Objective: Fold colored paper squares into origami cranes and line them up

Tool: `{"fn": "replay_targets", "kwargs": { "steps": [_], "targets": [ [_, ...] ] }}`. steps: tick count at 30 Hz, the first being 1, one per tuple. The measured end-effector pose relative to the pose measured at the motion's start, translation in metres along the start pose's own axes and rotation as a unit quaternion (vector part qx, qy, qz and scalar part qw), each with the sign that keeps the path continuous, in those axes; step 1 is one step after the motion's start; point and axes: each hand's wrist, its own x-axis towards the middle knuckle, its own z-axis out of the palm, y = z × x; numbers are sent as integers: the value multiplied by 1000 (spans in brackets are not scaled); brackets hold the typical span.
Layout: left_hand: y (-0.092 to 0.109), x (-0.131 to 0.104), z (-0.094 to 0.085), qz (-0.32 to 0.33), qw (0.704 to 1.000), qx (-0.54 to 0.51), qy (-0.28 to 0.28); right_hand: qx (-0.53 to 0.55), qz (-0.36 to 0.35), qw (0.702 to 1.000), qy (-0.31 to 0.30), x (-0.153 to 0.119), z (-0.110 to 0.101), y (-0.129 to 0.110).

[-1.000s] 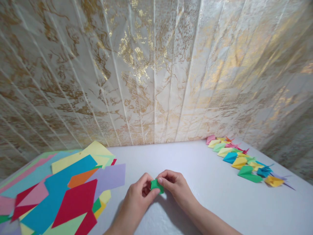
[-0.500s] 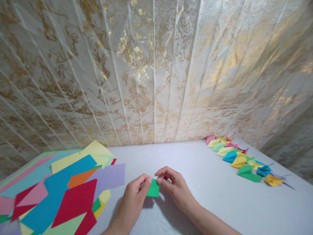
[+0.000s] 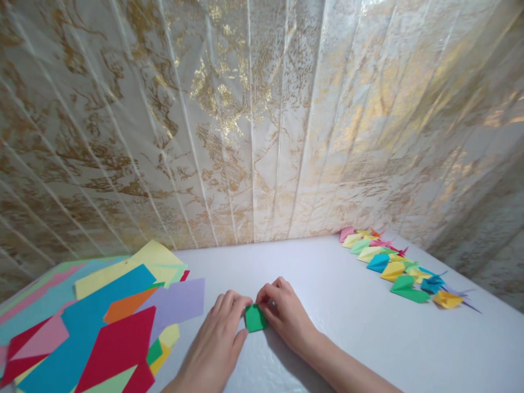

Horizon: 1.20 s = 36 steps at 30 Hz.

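A small folded square of green paper [image 3: 256, 319] sits low at the tabletop between my two hands. My left hand [image 3: 216, 338] is at its left side, with the index fingertip by the upper left corner and the thumb by the lower left one. My right hand [image 3: 286, 316] pinches the paper's upper right edge, its fingers curled and partly hiding that corner.
Loose coloured paper sheets overlap on the left, among them a blue sheet [image 3: 85, 322], a red sheet [image 3: 118, 346] and a lilac sheet [image 3: 180, 300]. Folded paper figures, including a green one [image 3: 407, 288], line the right side of the white table [image 3: 347, 349]. A gold-patterned curtain [image 3: 245, 164] hangs behind.
The green paper has gone from held up between both hands to down at the tabletop. My left thumb and index finger have spread along its left side. The view has shifted slightly.
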Motion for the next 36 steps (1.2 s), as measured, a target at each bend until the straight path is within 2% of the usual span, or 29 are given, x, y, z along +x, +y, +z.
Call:
{"fn": "replay_targets", "kwargs": {
  "steps": [5,10,13,16,20,23,26,30,32,36],
  "targets": [
    [-9,-10,-3,131,980,137,-66,-32,-23,999,-17,2,4,1],
    [-17,-16,3,182,962,200,-28,-69,-7,997,-39,2,3,-2],
    [-20,-16,7,198,952,233,-7,-69,4,996,-51,0,1,-3],
    [-19,-18,6,194,951,239,-18,-63,3,996,-64,-1,-2,-2],
    [-13,-23,-9,178,955,228,-67,-29,-18,995,-94,0,-8,6],
    [-6,-27,-22,166,959,214,-85,-1,-31,993,-113,2,-18,10],
    [-4,-28,-26,168,959,201,-104,37,-62,985,-157,5,-32,11],
    [-14,-28,-10,185,953,204,-125,74,-91,969,-219,5,-48,13],
    [-22,-29,3,188,950,220,-119,77,-100,967,-222,4,-50,16],
    [-30,-35,20,200,941,266,-67,70,-129,968,-202,1,-43,21]
  ]
}}
